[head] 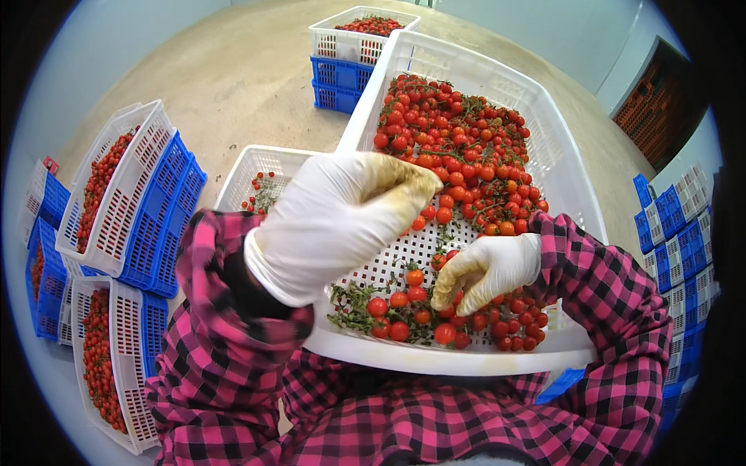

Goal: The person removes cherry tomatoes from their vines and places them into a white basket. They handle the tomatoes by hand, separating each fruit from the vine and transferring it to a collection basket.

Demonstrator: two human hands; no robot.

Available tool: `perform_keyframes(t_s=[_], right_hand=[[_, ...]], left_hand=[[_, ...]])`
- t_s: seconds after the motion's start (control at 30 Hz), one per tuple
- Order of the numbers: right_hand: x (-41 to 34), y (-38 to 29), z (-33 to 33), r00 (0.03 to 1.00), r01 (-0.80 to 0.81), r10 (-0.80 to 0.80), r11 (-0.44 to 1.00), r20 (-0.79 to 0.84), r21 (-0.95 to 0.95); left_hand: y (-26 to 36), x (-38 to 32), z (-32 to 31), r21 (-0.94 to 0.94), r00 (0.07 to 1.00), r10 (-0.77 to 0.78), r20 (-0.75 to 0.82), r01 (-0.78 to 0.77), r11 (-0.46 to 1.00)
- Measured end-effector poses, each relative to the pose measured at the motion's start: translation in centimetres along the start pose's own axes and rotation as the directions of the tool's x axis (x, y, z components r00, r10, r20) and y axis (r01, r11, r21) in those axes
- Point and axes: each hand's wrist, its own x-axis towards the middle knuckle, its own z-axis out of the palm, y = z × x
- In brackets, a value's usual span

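Note:
My left hand [344, 227], in a stained white glove, is raised over the left side of a large white plastic crate [574, 175]. Its fingers are curled together. I see nothing in them, though the palm side is hidden. My right hand [492, 271], gloved too, is low over cherry tomatoes [444, 333] at the crate's near end, its thumb and fingers bent and apart. Whether it touches the tomatoes is unclear. Green stems [352, 309] lie to their left. A bigger heap of cherry tomatoes [460, 140], partly on the vine, fills the far part.
A smaller white crate [239, 175] with stems and a few tomatoes adjoins on the left. Stacked white and blue crates of tomatoes stand at far left [157, 215] and behind [344, 76]. More stacked crates [676, 250] line the right side. The concrete floor [245, 76] shows between.

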Motion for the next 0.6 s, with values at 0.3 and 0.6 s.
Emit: perform_keyframes(t_s=[0.3,0.6], right_hand=[[2.5,0.5,0.3,0.957,-0.091,-0.063,0.860,-0.282,-0.503],[7.8,3.7,-3.5,0.734,-0.193,-0.402,0.649,-0.547,-0.736]], left_hand=[[-0.4,0.2,-2.7,-0.412,0.986,0.166,0.031,-0.138,0.901],[0.3,0.0,-2.6,-0.531,0.986,0.169,-0.006,-0.146,0.835]])
